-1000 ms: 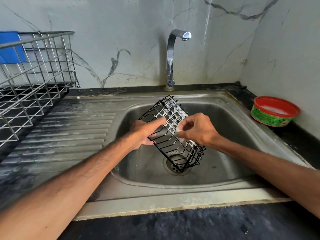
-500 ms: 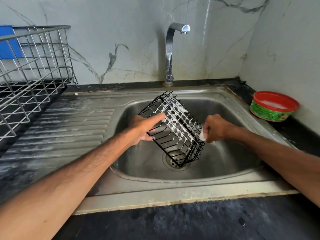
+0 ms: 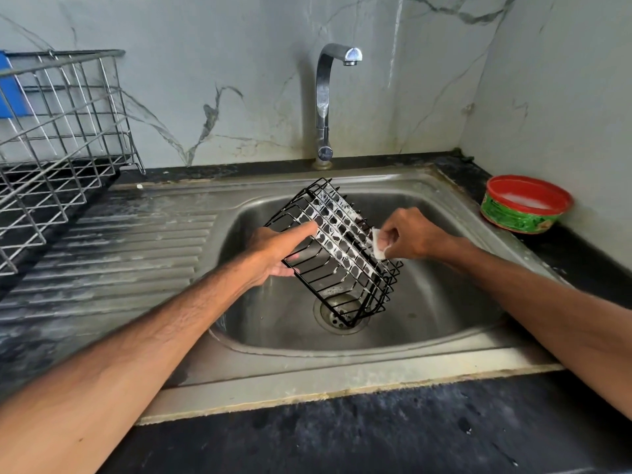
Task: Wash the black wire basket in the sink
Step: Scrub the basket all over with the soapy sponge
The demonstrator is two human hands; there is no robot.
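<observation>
The black wire basket (image 3: 338, 254) is tilted over the steel sink (image 3: 441, 302), its lower corner above the drain (image 3: 342, 311). White soap suds cover its upper mesh side. My left hand (image 3: 277, 249) holds the basket from the left, thumb stretched along the top wires and fingers underneath. My right hand (image 3: 410, 236) pinches a small white scrub pad (image 3: 378, 246) against the basket's right edge.
The tap (image 3: 325, 104) stands behind the sink, no water running. A red and green soap tub (image 3: 525, 205) sits on the counter at right. A steel wire dish rack (image 3: 58, 145) stands at left beside the ribbed drainboard (image 3: 123, 261). Dark counter edge runs along the front.
My right hand has slid the pad from the top mesh down to the basket's right edge and back up a little. The left hand keeps its hold; the basket has barely shifted.
</observation>
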